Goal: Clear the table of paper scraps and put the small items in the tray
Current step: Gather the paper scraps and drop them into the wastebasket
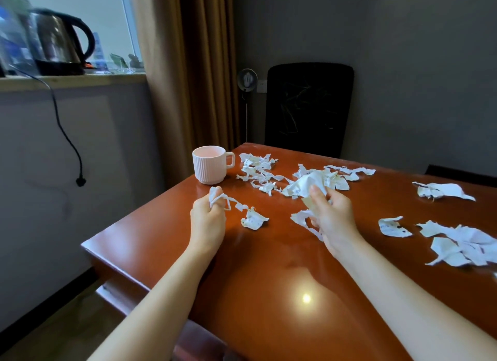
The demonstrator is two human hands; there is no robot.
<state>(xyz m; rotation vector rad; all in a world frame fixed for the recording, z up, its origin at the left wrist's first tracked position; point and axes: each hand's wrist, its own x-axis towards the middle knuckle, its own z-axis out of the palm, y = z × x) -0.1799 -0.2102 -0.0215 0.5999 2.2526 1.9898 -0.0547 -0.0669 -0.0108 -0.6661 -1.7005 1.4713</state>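
Between the two hands, just above the desk [269, 301], the gathered paper is held.

Left hand [207, 222]: fingers curled, a torn strip [231, 200] pinched at the fingertips. The strip's far end, a crumpled scrap [252, 220], appears to rest on the desk just right of that hand. Probably lifted by one end so the whole chain comes up in one pull.

Right hand [334, 216]: closed round a crumpled wad [309, 184] bunched above the thumb, with a loose ribbon [305, 221] hanging out under the palm. The wad is likely kept in the grip so pickings are consolidated, not carried off singly.

Beyond the left hand, a ribbed mug [211, 165] is stood upright, apart from the paper. Beyond and between the hands, a shredded pile [258, 169] is left on the desk. Well right of the right hand, more is scattered: a far scrap [441, 190], a near scrap [394, 226], and a large heap [462, 246] at the frame edge.

No tray is seen, and no small items beyond the mug can be made out. Judged: scrap clearing is partway, with most of the paper not yet gathered. Risk: dangling pieces may be shed when the hands are moved.
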